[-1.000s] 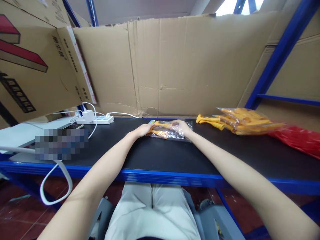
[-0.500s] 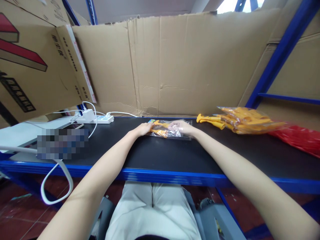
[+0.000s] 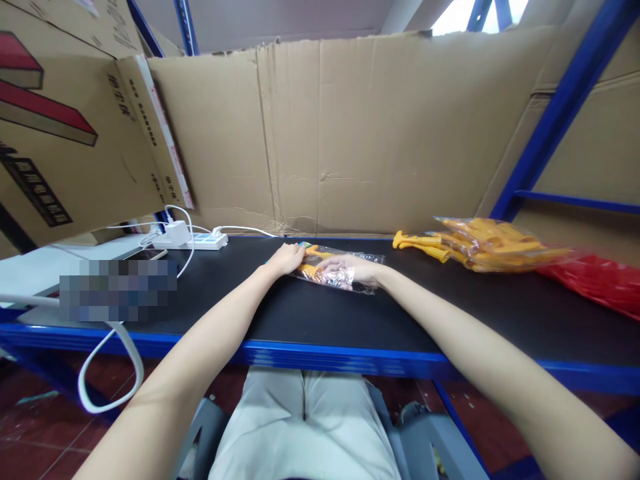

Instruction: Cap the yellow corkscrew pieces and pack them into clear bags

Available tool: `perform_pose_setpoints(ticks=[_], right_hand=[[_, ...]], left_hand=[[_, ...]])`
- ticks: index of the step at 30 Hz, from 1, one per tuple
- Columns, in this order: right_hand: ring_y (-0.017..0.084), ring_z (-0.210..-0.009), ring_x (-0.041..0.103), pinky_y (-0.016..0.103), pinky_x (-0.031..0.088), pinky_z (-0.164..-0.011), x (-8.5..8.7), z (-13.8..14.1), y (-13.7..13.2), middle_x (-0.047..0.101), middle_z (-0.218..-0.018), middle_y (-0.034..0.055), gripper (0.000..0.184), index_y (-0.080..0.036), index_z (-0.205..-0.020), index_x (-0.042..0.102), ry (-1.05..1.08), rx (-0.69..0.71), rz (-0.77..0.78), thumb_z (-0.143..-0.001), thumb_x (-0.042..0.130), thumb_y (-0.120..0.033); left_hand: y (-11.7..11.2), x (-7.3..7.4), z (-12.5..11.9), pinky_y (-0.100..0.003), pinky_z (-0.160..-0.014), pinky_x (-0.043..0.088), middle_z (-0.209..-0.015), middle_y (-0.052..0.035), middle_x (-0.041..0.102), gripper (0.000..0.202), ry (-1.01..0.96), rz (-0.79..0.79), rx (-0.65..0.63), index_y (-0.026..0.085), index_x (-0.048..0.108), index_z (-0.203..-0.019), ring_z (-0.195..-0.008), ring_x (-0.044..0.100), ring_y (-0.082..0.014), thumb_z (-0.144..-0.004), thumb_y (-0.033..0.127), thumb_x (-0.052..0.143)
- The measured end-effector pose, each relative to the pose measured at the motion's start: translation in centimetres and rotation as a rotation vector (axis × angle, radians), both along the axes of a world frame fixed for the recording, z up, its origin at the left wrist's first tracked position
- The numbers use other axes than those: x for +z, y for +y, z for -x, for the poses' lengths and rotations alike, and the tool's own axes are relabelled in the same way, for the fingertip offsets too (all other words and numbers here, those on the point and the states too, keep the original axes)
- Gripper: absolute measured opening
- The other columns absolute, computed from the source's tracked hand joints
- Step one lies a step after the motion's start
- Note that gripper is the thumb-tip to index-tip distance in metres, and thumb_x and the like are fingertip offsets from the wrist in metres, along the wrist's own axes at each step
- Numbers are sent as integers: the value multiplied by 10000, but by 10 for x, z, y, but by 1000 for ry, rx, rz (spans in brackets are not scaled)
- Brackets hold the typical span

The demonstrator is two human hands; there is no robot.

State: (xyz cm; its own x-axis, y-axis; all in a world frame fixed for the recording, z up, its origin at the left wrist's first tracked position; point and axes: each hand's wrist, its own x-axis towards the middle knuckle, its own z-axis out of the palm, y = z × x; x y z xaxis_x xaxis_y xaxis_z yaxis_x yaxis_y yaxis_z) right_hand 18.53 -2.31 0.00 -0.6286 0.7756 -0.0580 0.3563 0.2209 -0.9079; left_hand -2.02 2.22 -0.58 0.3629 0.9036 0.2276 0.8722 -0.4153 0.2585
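A clear plastic bag point(image 3: 364, 288) lies on the dark tabletop in front of me, with orange plastic pieces point(image 3: 309, 271) showing in its left part. My left hand point(image 3: 287, 259) is closed around the bag's left end, where a bit of green and blue print peeks out. From the other side, my right hand point(image 3: 345, 269) reaches into the bag, the film wrinkled and shiny over it. Its fingers are bent at the right end of the orange pieces. The exact shape of these pieces is hidden by glare and by my hands.
To the right lie more orange pieces point(image 3: 487, 247) in clear film, beside a red plastic bag point(image 3: 595, 273). A white power strip point(image 3: 207, 240) with cables sits back left, near a phone point(image 3: 149, 255). Cardboard point(image 3: 400, 133) walls the back; a blue rail point(image 3: 340, 355) edges the front.
My right hand has slid left and slightly nearer to me, deeper over the orange pieces. The bag's right end has tilted toward me. My left hand stays at the left end.
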Motion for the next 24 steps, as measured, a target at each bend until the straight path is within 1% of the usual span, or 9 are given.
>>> perform_pose_setpoints(ticks=[2, 4, 8, 10, 12, 14, 16, 21, 24], right_hand=[[104, -714, 593, 230, 497, -657, -1, 2, 0, 643, -925, 44, 351, -211, -1022, 623, 0, -17, 1, -674, 640, -177], [84, -609, 570, 214, 489, -579, -2, 2, 1, 647, -833, 45, 317, -181, -1001, 627, 8, -63, -6, -685, 642, -207], [49, -400, 446, 190, 396, -382, -3, 0, 4, 604, -633, 28, 234, -107, -868, 619, 11, -259, -49, -723, 620, -291], [45, -377, 429, 190, 367, -350, -4, 0, 6, 599, -640, 32, 206, -99, -818, 596, 31, -360, -77, -733, 609, -286], [45, -394, 444, 188, 367, -357, -6, 1, 8, 607, -690, 40, 185, -102, -813, 581, 56, -411, -96, -735, 606, -268], [38, -417, 445, 176, 360, -367, -8, 2, 9, 604, -714, 34, 185, -107, -821, 577, 59, -411, -112, -730, 613, -264], [30, -428, 428, 164, 344, -370, -9, 2, 9, 590, -703, 19, 198, -109, -832, 577, 39, -374, -132, -726, 619, -272], [24, -412, 390, 157, 308, -343, -9, 1, 9, 545, -668, -7, 250, -115, -878, 572, 5, -317, -150, -733, 609, -316], [19, -402, 383, 149, 305, -330, -9, 2, 8, 533, -650, -16, 248, -121, -875, 578, 3, -306, -158, -729, 615, -318]], left_hand=[[0, -3, -3, -319, -1035, 240, -1325, -81, 439, 529, 11, -21, -37, 134, 501, -1211, -1251, 354, -192, -894, 358, 141], [0, -6, -6, -356, -1066, 169, -1403, -45, 320, 521, 32, 24, -106, 175, 383, -1305, -1306, 246, -162, -899, 370, 123], [1, -10, -8, -433, -1073, 102, -1440, -1, 227, 533, 67, 128, -160, 222, 263, -1360, -1332, 164, -155, -894, 413, 91], [2, -10, -8, -397, -1080, 105, -1442, -12, 219, 552, 73, 133, -156, 191, 266, -1362, -1333, 160, -155, -889, 417, 95], [3, -10, -8, -327, -1086, 109, -1441, -36, 221, 569, 79, 123, -165, 140, 295, -1352, -1331, 164, -144, -884, 406, 110], [3, -11, -8, -267, -1084, 105, -1438, -58, 225, 583, 75, 106, -176, 95, 321, -1337, -1328, 169, -131, -877, 396, 127], [4, -11, -8, -242, -1082, 99, -1436, -67, 227, 595, 65, 97, -181, 75, 332, -1328, -1327, 174, -126, -869, 397, 136], [3, -12, -9, -254, -1087, 106, -1432, -59, 231, 606, 39, 100, -174, 81, 350, -1319, -1326, 180, -143, -858, 413, 137], [5, -13, -9, -237, -1085, 93, -1432, -78, 233, 633, 26, 112, -173, 61, 346, -1322, -1326, 179, -147, -857, 433, 132]])
